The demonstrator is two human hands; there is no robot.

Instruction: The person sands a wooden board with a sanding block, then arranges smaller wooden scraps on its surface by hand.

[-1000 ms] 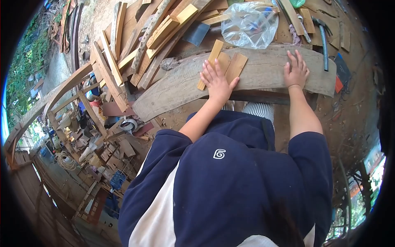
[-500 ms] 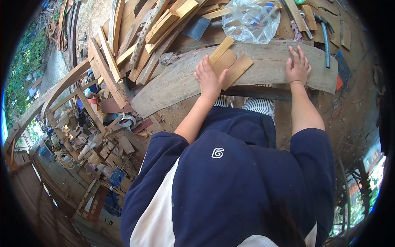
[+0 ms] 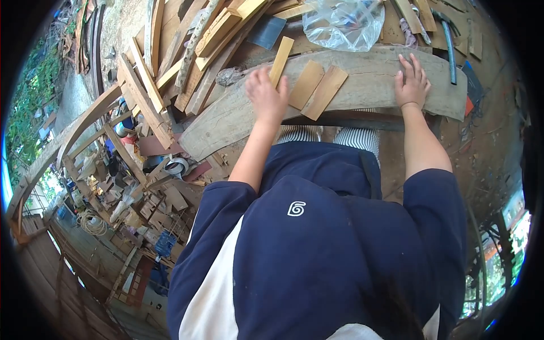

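On the long curved grey plank (image 3: 362, 85) lie two short flat wood pieces, a left piece (image 3: 306, 84) and a right piece (image 3: 326, 93), side by side. My left hand (image 3: 266, 97) is left of them, slightly blurred, with a narrow wood strip (image 3: 281, 56) between thumb and fingers. The strip's upper end points away from me; its lower end is hidden by the hand. Farther right, my right hand (image 3: 412, 85) rests palm down on the plank with fingers spread, holding nothing.
A hammer (image 3: 451, 56) lies at the plank's right end. Beyond the plank are a clear plastic bag (image 3: 345, 25), a dark flat sheet (image 3: 266, 32) and stacked lumber (image 3: 218, 34). Wooden frames and clutter, with a tape roll (image 3: 177, 167), fill the left side.
My left hand has moved left with the narrow strip, away from the two short pieces, which now show more fully. My right hand stays on the plank.
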